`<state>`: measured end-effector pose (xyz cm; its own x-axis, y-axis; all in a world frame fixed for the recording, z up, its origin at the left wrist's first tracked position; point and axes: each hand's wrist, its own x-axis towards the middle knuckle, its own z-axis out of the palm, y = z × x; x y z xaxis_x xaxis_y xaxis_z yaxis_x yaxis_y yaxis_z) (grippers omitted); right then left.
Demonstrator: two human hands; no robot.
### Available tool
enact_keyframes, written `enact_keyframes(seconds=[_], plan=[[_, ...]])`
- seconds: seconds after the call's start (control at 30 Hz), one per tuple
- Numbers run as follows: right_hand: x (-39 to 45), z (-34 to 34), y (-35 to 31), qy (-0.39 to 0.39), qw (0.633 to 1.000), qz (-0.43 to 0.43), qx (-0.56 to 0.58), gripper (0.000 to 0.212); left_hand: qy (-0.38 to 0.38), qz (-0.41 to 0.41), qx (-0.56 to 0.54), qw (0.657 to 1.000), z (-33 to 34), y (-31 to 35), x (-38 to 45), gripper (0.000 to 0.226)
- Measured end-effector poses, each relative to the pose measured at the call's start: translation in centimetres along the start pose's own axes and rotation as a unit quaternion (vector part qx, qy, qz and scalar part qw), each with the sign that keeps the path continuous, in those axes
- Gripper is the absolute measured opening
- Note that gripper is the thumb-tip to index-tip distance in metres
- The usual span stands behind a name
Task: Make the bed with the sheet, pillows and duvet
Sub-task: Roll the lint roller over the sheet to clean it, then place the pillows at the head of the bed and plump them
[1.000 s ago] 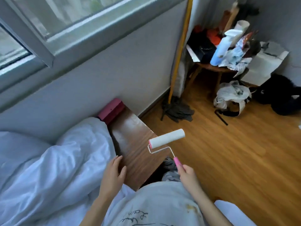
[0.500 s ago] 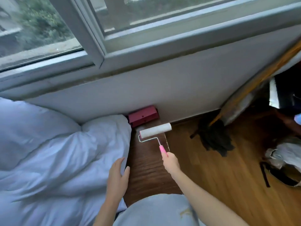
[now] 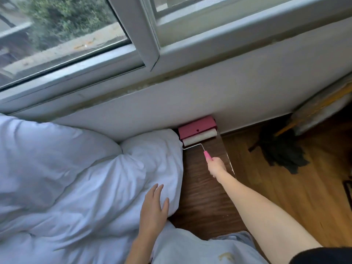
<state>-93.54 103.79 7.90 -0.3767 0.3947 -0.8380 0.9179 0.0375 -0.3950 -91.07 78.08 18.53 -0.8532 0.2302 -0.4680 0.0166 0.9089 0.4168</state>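
Duvet (image 3: 80, 180): white, rumpled, heaped along the wall under the window and filling the left of your view; its right edge hangs beside the dark wooden board (image 3: 202, 197); your left hand (image 3: 153, 208) lies flat on that edge, palm down, fingers straight and slightly spread, thumb out to the right, grasping nothing; forearm rises from the bottom of the frame.

Right hand (image 3: 216, 166): arm stretched well forward over the board, fingers curled round the pink handle of the lint roller (image 3: 200, 138); the roller's white drum lies crosswise at the far end of the board, touching or just short of the pink box (image 3: 197, 126) against the wall; which of the two, you cannot tell.

Change from half a second ago: your right arm has reached farther out, and the drum, then held clear of the box above the middle of the board, now sits right against its front; your left hand has slid from the duvet's edge by the board up onto the duvet itself; your view has dropped a little, and the window takes less of it.

Surroundings: window frame (image 3: 148, 35) above the white wall; light wooden floor (image 3: 285, 187) to the right; a dark mop head (image 3: 282, 155) on it near the wall, its yellow handle (image 3: 312, 109) slanting up to the right edge; your pale garment (image 3: 190, 248) at the bottom.
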Motion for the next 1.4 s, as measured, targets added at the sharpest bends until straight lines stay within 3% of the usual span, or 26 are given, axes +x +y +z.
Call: enact_keyframes(seconds=[0.37, 0.5, 0.63, 0.77, 1.1, 1.4], plan=[[5.3, 1.7, -2.2, 0.007, 1.000, 0.014, -0.020, 0.067, 0.007, -0.035, -0.075, 0.997, 0.5, -4.0, 0.7, 0.046], [4.9, 2.5, -1.5, -0.011, 0.994, 0.021, -0.109, 0.056, -0.010, -0.026, -0.082, 0.996, 1.0, -4.6, 0.7, 0.045], [2.9, 2.2, -0.1, 0.005, 0.992, 0.009, -0.122, 0.046, -0.022, -0.008, -0.080, 0.997, 1.1, -4.2, 0.9, 0.043], [-0.5, 1.3, 3.7, 0.004, 0.999, 0.009, -0.054, 0.034, -0.044, 0.026, -0.069, 0.996, 1.1, -3.4, 1.5, 0.045], [-11.8, -1.9, 16.4, 0.090, 0.983, 0.021, 0.161, 0.014, -0.086, 0.160, 0.018, 0.983, 1.6, -1.1, 0.7, 0.045], [-18.0, -4.7, 26.5, 0.094, 0.983, -0.077, 0.138, 0.012, -0.059, 0.158, 0.018, 0.985, 7.7, 2.3, -9.3, 0.045]])
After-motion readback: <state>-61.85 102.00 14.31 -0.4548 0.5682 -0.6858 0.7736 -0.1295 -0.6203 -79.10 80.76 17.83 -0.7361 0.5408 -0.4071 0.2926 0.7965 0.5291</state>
